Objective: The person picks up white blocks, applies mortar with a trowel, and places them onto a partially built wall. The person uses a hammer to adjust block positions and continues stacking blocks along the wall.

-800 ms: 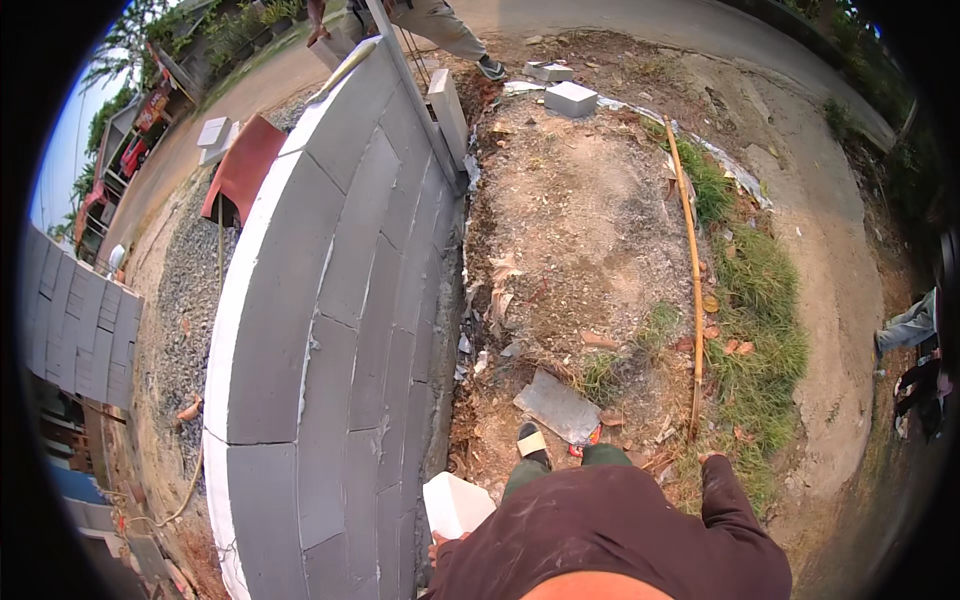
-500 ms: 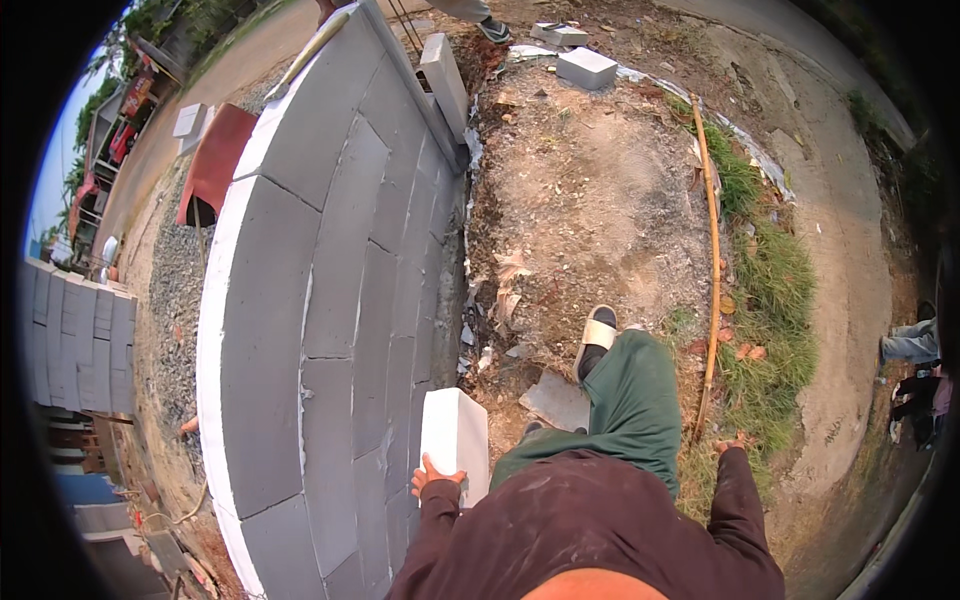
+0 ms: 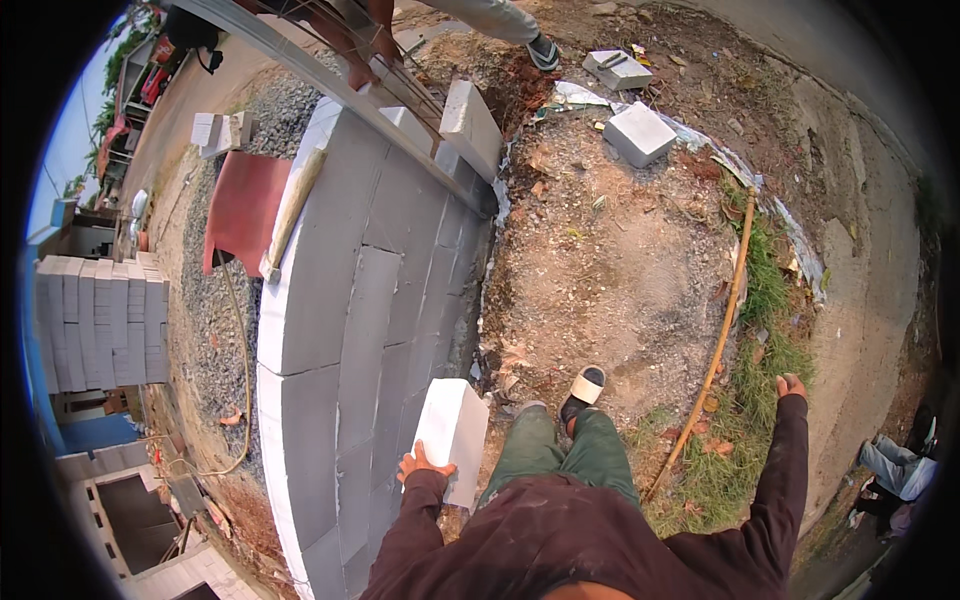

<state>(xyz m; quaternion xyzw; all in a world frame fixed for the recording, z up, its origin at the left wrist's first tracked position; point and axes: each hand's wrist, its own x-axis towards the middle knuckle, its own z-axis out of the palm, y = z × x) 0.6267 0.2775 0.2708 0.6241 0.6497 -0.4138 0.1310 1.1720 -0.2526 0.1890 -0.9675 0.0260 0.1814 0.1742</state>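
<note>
A white rectangular block (image 3: 453, 440) hangs tilted at my left side, close to the grey block wall. My left hand (image 3: 424, 464) grips its outer face, fingers spread over the side; the far side of the grip is hidden. Out to the right, above the grass, my right hand (image 3: 790, 385) is held away from my body with nothing visible in it, its fingers loosely bent and apart. The grey block wall (image 3: 330, 400) runs along my left, its pale top edge facing up. A wooden-handled tool or stick (image 3: 295, 212) lies on that top edge.
At the wall's far end stand a metal bar (image 3: 330, 85) and an upright block (image 3: 471, 128), where another person (image 3: 500, 18) works. Two loose blocks (image 3: 640, 134) lie ahead on the dirt. A bamboo pole (image 3: 722, 320) borders the grass. Stacked blocks (image 3: 100, 325) stand beyond the wall.
I have stepped forward along the wall with the block still in my left hand. My right arm has swung outward and forward. More of the other person now shows at the far end.
</note>
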